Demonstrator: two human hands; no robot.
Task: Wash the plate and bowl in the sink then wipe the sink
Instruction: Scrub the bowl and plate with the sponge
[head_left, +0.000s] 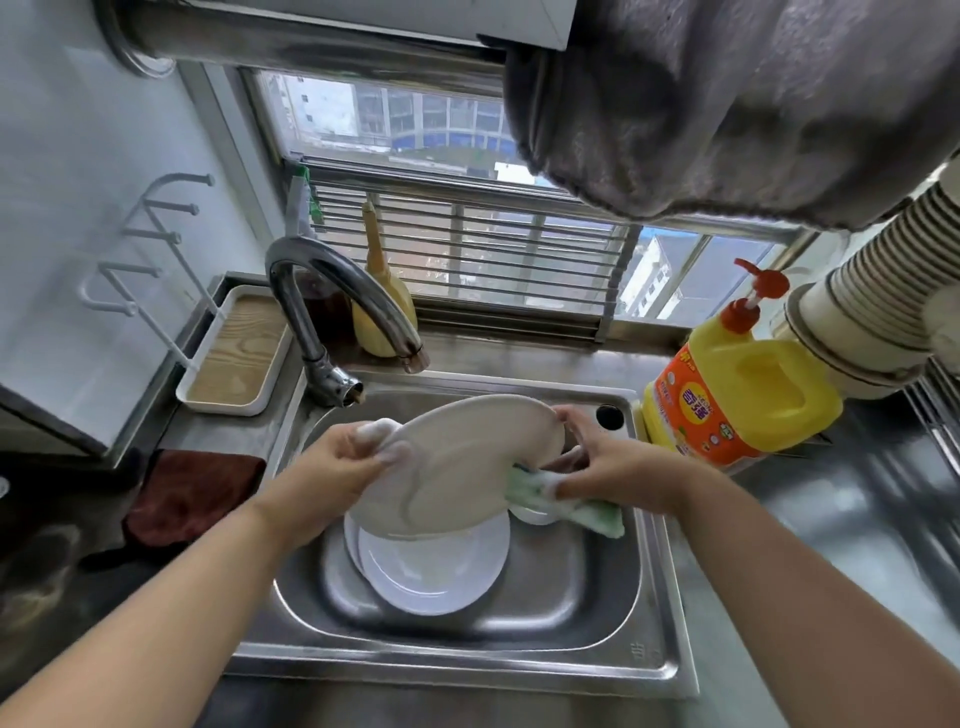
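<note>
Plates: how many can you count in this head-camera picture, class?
2, perhaps more. One cream round plate is held tilted above the steel sink; one white round plate lies in the basin, with another rim possibly hidden beneath it.

This is a home kitchen in a high-rise flat. A stainless steel sink (660, 618) with a curved tap (332, 291) sits under a barred window (467, 249) overlooking apartment blocks, with a yellow pump bottle of dish detergent (737, 395), a ribbed extractor duct (872, 301) and a white drying rack (156, 249) nearby.
</note>
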